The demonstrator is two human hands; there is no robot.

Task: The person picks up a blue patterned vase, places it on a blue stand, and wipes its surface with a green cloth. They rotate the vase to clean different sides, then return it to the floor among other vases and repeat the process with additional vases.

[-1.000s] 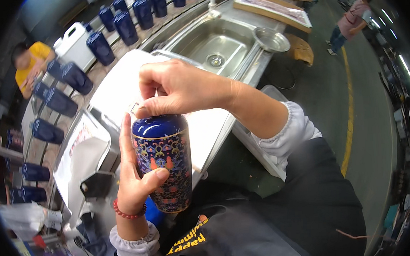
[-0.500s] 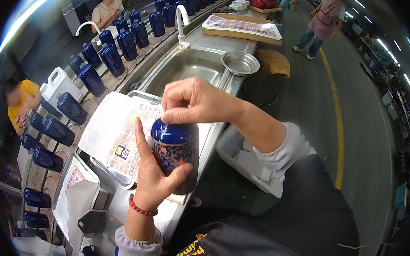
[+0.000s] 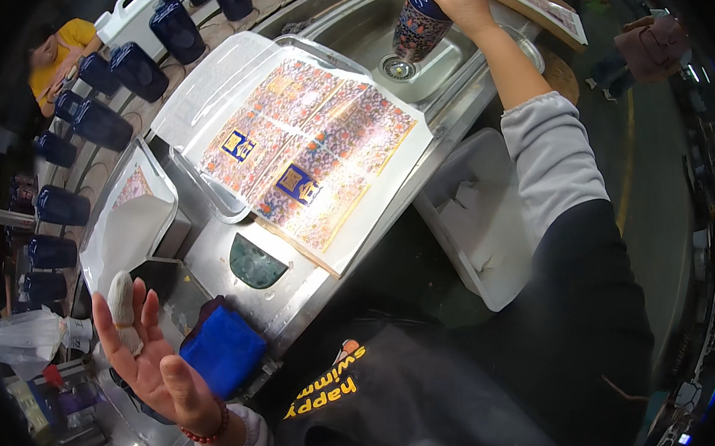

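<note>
My right hand (image 3: 462,4) grips a dark blue bottle (image 3: 420,32) by its neck. The bottle hangs tilted over the metal sink (image 3: 344,29), and a colourful floral pattern covers its body below the plain blue shoulder. At the lower left, my left hand (image 3: 158,365) is raised palm up with its fingers spread, holding nothing. One of its fingers wears a whitish cover (image 3: 121,302). Close to that hand lies a folded blue cloth (image 3: 224,348). Between my hands, a floral printed sheet (image 3: 327,146) with blue and gold emblems rests on the bench.
A dark green half-round piece (image 3: 257,261) lies on the steel bench. Several blue bottles (image 3: 138,72) line the conveyor at the left, near a white jug (image 3: 130,25). A white bin (image 3: 486,222) stands below the bench edge. A person in yellow (image 3: 68,57) sits across.
My right hand has carried the bottle away from me, over the sink. My left hand has let go of it and moved down left. My view has shifted, showing the whole printed sheet.
</note>
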